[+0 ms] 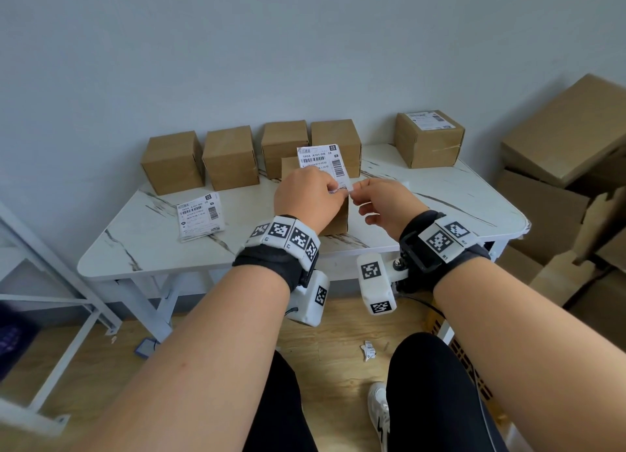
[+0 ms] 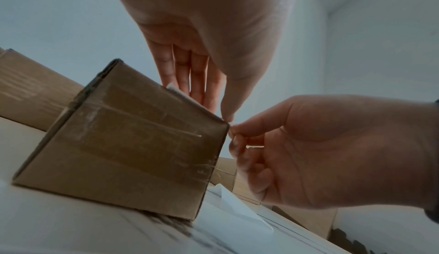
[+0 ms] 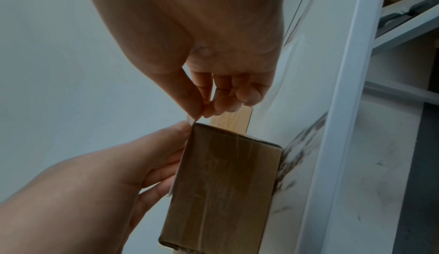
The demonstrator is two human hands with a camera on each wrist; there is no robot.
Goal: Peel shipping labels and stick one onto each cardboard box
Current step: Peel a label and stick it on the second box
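Observation:
I hold a white shipping label (image 1: 323,163) with barcodes over the top of a small cardboard box (image 1: 336,219) at the middle of the marble table (image 1: 440,194). My left hand (image 1: 333,189) pinches the label's near corner, and my right hand (image 1: 355,189) pinches that corner from the right. From the left wrist, the left hand (image 2: 219,112) lies over the box (image 2: 123,145), with the right hand (image 2: 234,135) at its top corner. From the right wrist, the right hand (image 3: 198,116) pinches above the box (image 3: 221,183) while the left hand (image 3: 182,141) touches its side.
Several plain boxes (image 1: 230,158) line the back of the table; one labelled box (image 1: 428,138) stands at the back right. A stack of labels (image 1: 200,216) lies at the left. Large cartons (image 1: 559,140) pile up on the right, a white metal frame (image 1: 50,265) on the left.

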